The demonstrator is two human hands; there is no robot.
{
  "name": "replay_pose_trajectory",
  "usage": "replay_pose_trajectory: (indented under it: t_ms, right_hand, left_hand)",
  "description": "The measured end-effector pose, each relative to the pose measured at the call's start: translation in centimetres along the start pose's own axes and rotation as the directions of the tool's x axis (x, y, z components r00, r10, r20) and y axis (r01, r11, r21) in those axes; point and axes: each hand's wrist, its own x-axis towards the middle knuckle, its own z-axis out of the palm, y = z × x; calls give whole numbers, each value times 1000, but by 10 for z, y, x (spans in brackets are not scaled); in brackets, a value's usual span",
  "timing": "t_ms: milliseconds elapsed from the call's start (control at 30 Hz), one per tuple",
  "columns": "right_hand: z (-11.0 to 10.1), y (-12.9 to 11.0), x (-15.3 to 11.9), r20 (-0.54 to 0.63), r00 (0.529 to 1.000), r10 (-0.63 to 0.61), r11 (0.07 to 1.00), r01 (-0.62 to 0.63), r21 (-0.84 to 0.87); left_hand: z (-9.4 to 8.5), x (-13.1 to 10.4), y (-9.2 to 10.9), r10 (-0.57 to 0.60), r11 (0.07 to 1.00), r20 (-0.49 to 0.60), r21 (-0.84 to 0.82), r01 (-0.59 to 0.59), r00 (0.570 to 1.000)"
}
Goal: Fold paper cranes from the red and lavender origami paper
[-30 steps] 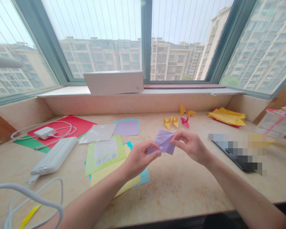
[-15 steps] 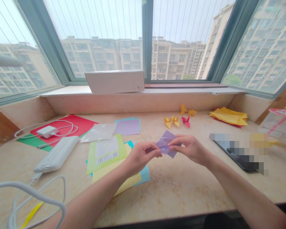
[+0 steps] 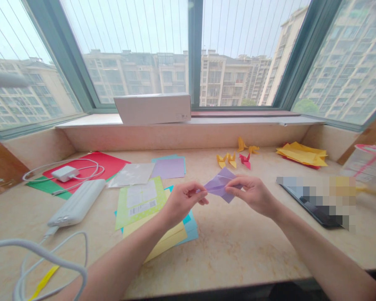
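Note:
A creased sheet of purple origami paper [image 3: 219, 184] is held above the counter, roughly diamond-shaped with pale fold lines. My left hand [image 3: 188, 200] pinches its left corner between thumb and forefinger. On the opposite side my right hand [image 3: 249, 190] grips the paper, thumb in front and fingers behind. Just beyond it stand small folded yellow paper cranes [image 3: 231, 160] and one red paper crane [image 3: 245, 161]. Left of my left hand lies a green-bordered paper packet [image 3: 141, 200] on top of yellow paper [image 3: 166, 236] and blue sheets.
On the left are a white power bank [image 3: 78, 202], a charger [image 3: 64, 173] with cables, and red paper [image 3: 109, 162]. Purple paper [image 3: 168, 168] lies at the back. To the right are a yellow paper stack [image 3: 302, 154], a phone [image 3: 310, 205] and a plastic cup [image 3: 365, 163]. A white box [image 3: 153, 109] sits on the sill.
My left hand has shifted its pinch to the paper's left corner, and that corner now looks drawn out to a point. The right hand stays nearly in place.

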Motion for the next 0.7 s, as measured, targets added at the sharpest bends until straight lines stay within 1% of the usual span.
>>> replay_pose_trajectory:
  t_ms: [200,400,567,633,700]
  right_hand:
    - [-2,-3,-1,25,1000,4,1000,-3,-19]
    - [-2,-2,-1,33,999,10,998,-8,-60]
    - [2,0,-1,26,999,20,999,-20,-26]
    - [5,0,-2,14,999,28,1000,-29,9]
    - [10,1,-2,-22,998,62,995,-60,81]
  left_hand:
    - [-2,0,1,32,999,3,-13,-32,999]
    - [0,-1,7,11,1000,-17,-9,-12,1000]
    - [1,-1,11,-31,999,-54,-12,30,998]
    - [2,-2,13,-27,998,-78,-52,23,997]
    - [5,-2,16,-23,988,-104,-151,7,994]
